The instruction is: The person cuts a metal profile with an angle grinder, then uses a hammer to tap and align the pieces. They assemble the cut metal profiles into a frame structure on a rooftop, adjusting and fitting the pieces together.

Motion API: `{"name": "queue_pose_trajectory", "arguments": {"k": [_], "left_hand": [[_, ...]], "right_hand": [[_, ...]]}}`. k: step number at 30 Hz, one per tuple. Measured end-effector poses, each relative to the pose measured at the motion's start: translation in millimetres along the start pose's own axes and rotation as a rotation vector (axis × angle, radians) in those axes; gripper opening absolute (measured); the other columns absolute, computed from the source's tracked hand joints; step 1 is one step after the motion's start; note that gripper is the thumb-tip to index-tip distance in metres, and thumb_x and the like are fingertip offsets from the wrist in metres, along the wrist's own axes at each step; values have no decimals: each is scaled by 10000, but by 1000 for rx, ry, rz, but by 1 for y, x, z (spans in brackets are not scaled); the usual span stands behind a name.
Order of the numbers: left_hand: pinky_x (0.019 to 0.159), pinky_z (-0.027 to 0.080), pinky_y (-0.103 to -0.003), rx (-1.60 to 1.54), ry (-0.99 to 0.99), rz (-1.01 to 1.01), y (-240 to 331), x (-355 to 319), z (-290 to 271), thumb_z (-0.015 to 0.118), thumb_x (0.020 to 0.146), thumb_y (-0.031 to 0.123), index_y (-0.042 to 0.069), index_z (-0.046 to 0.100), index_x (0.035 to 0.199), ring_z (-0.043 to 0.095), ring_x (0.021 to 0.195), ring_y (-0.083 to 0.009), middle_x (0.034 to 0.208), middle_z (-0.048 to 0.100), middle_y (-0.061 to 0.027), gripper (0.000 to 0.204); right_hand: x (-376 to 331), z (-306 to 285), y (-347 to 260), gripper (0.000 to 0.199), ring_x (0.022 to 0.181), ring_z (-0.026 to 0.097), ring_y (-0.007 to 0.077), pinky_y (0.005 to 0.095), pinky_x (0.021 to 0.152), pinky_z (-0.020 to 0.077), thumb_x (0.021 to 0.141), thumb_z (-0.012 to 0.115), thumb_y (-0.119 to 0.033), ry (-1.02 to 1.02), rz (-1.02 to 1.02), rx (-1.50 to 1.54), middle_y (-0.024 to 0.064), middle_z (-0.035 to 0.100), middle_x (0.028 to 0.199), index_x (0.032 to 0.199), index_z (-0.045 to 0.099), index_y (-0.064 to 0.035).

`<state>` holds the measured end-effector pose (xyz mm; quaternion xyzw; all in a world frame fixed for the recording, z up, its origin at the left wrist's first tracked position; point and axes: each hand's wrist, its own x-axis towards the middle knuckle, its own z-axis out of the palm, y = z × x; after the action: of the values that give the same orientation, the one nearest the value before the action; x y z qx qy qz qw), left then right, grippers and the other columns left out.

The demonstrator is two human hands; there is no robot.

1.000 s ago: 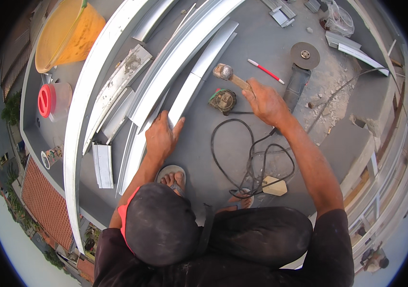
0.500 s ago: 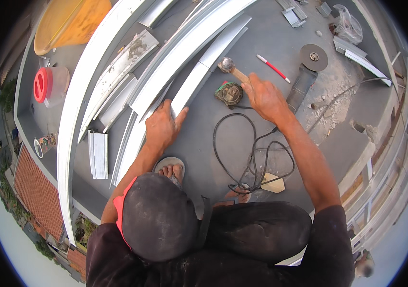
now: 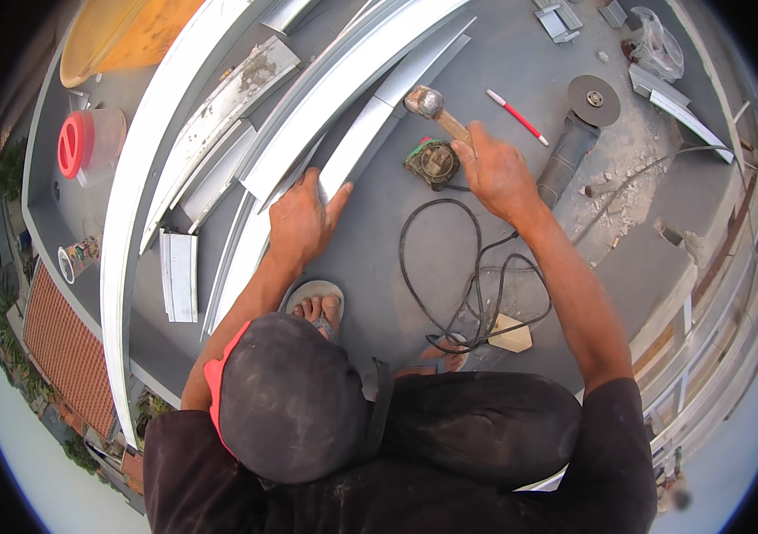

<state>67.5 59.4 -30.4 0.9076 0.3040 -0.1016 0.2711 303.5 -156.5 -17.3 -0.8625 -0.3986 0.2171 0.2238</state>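
Note:
My left hand point(image 3: 300, 218) is closed over the near end of a silvery metal channel point(image 3: 359, 141), its thumb along the right side and its other fingers partly hidden. In my right hand point(image 3: 497, 178) is a hammer with a wooden handle point(image 3: 455, 127). The worn hammer head point(image 3: 423, 101) is over or against the channel's right side; I cannot tell whether they touch. Just below the hammer is a tape measure point(image 3: 432, 164) on the grey floor. Right of the hammer lies a red and white marker point(image 3: 518, 117).
An angle grinder point(image 3: 568, 160) with a dark disc lies on the right, its black cable point(image 3: 406, 258) looped near my feet. Rubble point(image 3: 633, 191) litters the floor beside it. Curved metal strips point(image 3: 139, 169) fill the left, near a red-lidded container point(image 3: 94, 147) and a yellow tub point(image 3: 121, 40).
The hammer head has shifted slightly up and away, its handle now more tilted. My left hand keeps its hold on the channel. The whole view has shifted a little.

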Motion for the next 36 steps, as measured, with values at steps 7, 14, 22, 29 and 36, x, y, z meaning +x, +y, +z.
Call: {"name": "queue_pose_trajectory", "arguments": {"k": [7, 14, 22, 29, 36], "left_hand": [[772, 547, -549, -13, 10, -12, -1, -6, 7, 635, 1043, 541, -44, 626, 1097, 713, 854, -473, 892, 715, -283, 588], [772, 551, -539, -8, -43, -42, 6, 2, -8, 638, 1042, 547, -25, 606, 1061, 712, 847, -456, 901, 718, -259, 574], [765, 554, -541, -20, 35, -1, 4, 0, 2, 643, 1040, 543, -30, 615, 1097, 713, 843, -451, 896, 721, -257, 577], [674, 598, -503, 59, 79, 53, 0, 0, 3, 678, 1026, 529, -42, 644, 1049, 757, 804, -398, 912, 746, -238, 572], [696, 599, -511, 64, 104, 43, 2, -7, 9, 702, 1016, 473, -30, 624, 1034, 754, 855, -419, 944, 736, -268, 509]], "right_hand": [[-2, 5, 7, 305, 776, 639, 549, 624, 670, 471, 1117, 566, -324, -9, 4, -119, 283, 666, 790, 1067, 505, -30], [8, -2, -2, 348, 787, 620, 569, 634, 709, 474, 1125, 539, -362, -36, 42, 13, 284, 651, 781, 1092, 510, -17], [-2, -1, 2, 364, 810, 665, 534, 618, 689, 508, 1118, 535, -380, 35, 52, -63, 276, 688, 817, 1051, 542, -23], [5, 5, -9, 346, 792, 660, 528, 613, 667, 491, 1109, 566, -352, -27, 74, -92, 283, 667, 779, 1057, 535, -12], [-38, 21, -14, 311, 842, 685, 519, 600, 745, 521, 1100, 584, -303, 208, 304, 174, 272, 690, 910, 1128, 537, 3]]}}
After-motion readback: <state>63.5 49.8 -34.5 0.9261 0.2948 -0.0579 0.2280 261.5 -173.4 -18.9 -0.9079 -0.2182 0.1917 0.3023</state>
